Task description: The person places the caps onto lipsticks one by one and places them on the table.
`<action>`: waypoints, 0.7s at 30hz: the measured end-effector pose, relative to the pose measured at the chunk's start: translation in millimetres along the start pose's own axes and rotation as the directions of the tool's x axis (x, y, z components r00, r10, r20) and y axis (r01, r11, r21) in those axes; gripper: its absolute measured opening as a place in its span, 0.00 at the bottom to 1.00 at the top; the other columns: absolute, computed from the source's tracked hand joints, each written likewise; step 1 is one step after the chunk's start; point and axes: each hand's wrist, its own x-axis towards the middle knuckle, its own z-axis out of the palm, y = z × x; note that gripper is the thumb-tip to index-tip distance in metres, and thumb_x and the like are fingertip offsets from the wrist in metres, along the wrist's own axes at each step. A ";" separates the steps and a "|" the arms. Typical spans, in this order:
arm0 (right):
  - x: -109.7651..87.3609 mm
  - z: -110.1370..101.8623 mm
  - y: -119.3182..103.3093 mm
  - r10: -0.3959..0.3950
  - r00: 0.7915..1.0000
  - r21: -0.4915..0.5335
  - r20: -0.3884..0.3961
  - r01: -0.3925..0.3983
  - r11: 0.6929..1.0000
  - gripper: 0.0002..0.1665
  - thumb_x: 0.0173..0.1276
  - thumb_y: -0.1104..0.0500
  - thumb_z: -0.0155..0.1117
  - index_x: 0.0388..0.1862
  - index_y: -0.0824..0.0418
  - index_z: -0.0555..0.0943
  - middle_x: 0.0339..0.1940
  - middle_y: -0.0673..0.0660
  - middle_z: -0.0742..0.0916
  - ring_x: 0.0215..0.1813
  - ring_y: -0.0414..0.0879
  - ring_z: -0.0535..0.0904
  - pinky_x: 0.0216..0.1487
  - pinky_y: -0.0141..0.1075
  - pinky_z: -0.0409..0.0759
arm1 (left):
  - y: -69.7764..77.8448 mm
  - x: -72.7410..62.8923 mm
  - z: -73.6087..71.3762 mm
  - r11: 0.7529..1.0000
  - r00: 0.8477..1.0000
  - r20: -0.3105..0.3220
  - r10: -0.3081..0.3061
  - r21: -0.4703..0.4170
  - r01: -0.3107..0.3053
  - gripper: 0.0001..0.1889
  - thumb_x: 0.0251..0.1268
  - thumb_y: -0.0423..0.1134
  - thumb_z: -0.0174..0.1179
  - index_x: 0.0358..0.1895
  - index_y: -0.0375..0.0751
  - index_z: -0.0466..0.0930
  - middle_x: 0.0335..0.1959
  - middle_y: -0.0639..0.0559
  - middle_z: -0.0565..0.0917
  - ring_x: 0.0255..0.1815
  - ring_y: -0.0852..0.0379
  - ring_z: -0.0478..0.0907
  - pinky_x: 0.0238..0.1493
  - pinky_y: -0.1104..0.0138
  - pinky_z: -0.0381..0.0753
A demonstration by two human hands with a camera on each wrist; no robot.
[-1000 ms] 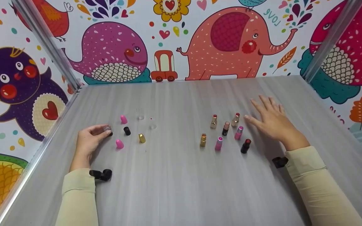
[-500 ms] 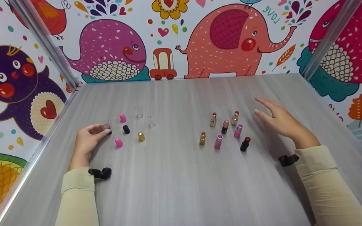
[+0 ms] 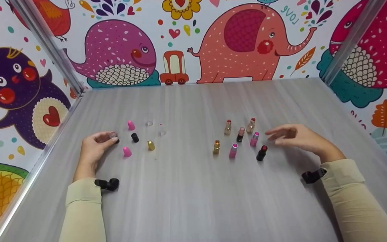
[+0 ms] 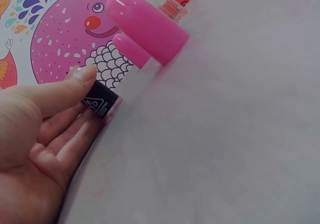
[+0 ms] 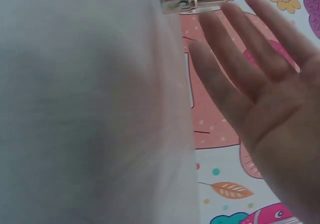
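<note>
Between thumb and fingers, my left hand (image 3: 94,148) pinches a small black lipstick cap (image 4: 101,99) with lettering on it and what looks like a clear end, low over the table at the left. Two pink caps (image 3: 131,125), a black cap (image 3: 135,137) and a gold cap (image 3: 151,145) stand to its right. My right hand (image 3: 297,136) hovers beside the uncapped lipsticks, its fingers extended and holding nothing. Nearest to it are a pink lipstick (image 3: 254,139), a pale gold lipstick (image 3: 251,125) and a black lipstick (image 3: 261,153).
Two clear caps (image 3: 149,123) stand behind the gold one. Further uncapped lipsticks stand upright right of centre, among them a gold one (image 3: 216,147) and a pink one (image 3: 233,151). Printed panels (image 3: 240,43) wall the grey table (image 3: 180,195) at the back and sides.
My right hand has lifted from the table, drawn back, then swung its fingers toward the lipsticks. My left hand has stayed in place with the cap.
</note>
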 end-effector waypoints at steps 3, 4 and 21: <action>3.2 5.3 6.0 -0.003 0.995 -0.013 0.098 0.004 1.000 0.22 0.74 0.58 0.73 0.65 0.57 0.86 0.60 0.55 0.90 0.62 0.51 0.86 0.64 0.36 0.80 | -0.3 0.8 0.0 1.000 1.000 0.002 0.005 0.001 -0.005 0.25 0.68 0.42 0.76 0.63 0.33 0.84 0.46 0.65 0.89 0.49 0.71 0.81 0.53 0.80 0.77; 4.6 7.1 7.1 -0.008 0.993 -0.011 0.121 0.009 1.000 0.22 0.73 0.58 0.74 0.64 0.57 0.87 0.59 0.55 0.90 0.62 0.53 0.86 0.64 0.36 0.81 | -0.4 0.9 0.0 1.000 1.000 0.002 0.007 0.001 -0.007 0.25 0.69 0.42 0.76 0.63 0.33 0.84 0.46 0.65 0.89 0.49 0.71 0.81 0.53 0.80 0.77; 13.3 23.6 12.6 -0.065 0.979 0.111 0.194 0.044 0.993 0.23 0.68 0.62 0.79 0.61 0.64 0.87 0.54 0.57 0.92 0.57 0.41 0.87 0.59 0.27 0.81 | -1.4 0.8 -0.1 0.999 1.000 0.004 0.019 -0.035 -0.019 0.23 0.67 0.41 0.77 0.61 0.33 0.85 0.41 0.70 0.88 0.48 0.72 0.82 0.52 0.80 0.78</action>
